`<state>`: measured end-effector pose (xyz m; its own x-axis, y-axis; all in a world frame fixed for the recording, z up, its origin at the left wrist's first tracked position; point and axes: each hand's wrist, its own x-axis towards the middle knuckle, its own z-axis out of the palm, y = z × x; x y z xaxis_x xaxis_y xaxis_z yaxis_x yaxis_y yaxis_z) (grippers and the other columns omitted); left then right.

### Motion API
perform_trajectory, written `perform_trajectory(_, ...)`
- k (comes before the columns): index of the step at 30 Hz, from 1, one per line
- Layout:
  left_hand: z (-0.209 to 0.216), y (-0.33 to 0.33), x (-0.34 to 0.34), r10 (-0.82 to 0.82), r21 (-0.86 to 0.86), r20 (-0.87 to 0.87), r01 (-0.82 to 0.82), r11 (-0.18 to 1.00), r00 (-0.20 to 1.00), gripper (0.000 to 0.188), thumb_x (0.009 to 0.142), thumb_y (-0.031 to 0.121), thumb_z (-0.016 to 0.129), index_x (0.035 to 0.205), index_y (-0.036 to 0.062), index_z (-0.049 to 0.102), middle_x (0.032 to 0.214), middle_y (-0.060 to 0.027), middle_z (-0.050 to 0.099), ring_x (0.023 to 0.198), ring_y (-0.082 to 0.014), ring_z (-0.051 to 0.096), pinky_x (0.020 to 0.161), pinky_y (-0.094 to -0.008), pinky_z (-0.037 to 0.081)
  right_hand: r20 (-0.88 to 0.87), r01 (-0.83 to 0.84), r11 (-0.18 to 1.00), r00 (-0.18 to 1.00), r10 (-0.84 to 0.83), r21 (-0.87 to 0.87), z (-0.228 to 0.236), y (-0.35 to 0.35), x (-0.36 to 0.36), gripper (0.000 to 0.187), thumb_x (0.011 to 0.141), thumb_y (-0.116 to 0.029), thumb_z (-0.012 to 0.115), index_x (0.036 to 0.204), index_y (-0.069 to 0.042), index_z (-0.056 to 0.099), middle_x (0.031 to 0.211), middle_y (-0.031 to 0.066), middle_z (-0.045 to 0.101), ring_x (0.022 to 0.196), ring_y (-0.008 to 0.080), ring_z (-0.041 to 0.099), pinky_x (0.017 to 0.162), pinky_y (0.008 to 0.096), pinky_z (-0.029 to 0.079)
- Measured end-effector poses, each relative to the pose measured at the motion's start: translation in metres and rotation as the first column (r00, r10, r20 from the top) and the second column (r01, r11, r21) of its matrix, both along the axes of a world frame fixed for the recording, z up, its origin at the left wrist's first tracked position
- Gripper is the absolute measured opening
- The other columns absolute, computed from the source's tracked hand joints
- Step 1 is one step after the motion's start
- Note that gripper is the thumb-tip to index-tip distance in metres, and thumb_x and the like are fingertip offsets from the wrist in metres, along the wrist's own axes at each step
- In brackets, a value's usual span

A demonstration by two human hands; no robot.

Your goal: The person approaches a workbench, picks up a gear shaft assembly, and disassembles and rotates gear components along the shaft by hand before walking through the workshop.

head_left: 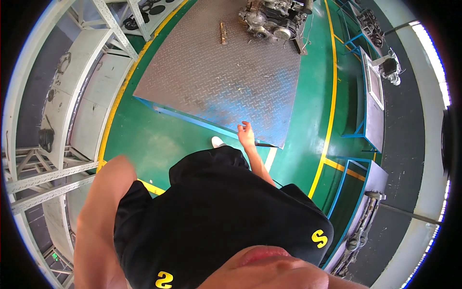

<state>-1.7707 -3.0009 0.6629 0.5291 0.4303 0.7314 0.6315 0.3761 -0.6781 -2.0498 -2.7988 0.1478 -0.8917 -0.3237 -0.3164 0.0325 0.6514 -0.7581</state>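
Observation:
My right hand (246,134) hangs just over the near edge of a low table topped with steel tread plate (226,72). Its fingers are loosely bent and apart, and I see nothing held in them. Whether the hand touches the plate, I cannot tell. Beside that wrist, a short dark strip (264,144) shows at the table's corner. My left arm is sharply bent at the left, with its elbow slightly blurred; the hand itself lies outside the picture. Blue paint stains mark the near right part of the plate.
An engine assembly (274,19) sits at the table's far right, with a narrow rusty metal piece (223,33) left of it. White shelving (91,62) lines the left side. Blue-framed benches (370,96) stand right, one bearing a long metal shaft assembly (357,241). Yellow lines (332,96) mark the green floor.

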Motion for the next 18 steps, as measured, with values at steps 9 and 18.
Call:
perform_trajectory(9,-0.005,0.003,0.022,0.955,0.759,-0.257,-0.643,0.104,-0.149,0.038,0.098,0.009,0.052,0.134,0.0015,0.042,0.128,-0.0099,0.055,0.113,-0.0115,0.053,0.089,-0.024,0.046,-0.013,-0.042,0.999,0.999,0.042,-0.021,-0.003,-0.004,-0.01,0.043,0.088,-0.03,0.058,0.119,-0.001,0.051,0.102,0.0204,0.063,0.101,0.0377,0.059,0.088,0.0441,0.045)
perform_trajectory(18,0.001,0.007,0.026,0.382,-0.093,0.017,-0.379,0.921,0.924,0.045,0.099,0.018,0.045,0.141,0.0059,0.036,0.146,-0.0133,0.037,0.132,-0.0249,0.039,0.111,-0.0392,0.034,-0.134,-0.119,0.993,0.984,0.117,-0.009,-0.026,0.001,-0.009,0.046,0.092,-0.03,0.057,0.124,0.001,0.046,0.101,0.0205,0.065,0.068,0.0239,0.067,0.069,0.0357,0.051)
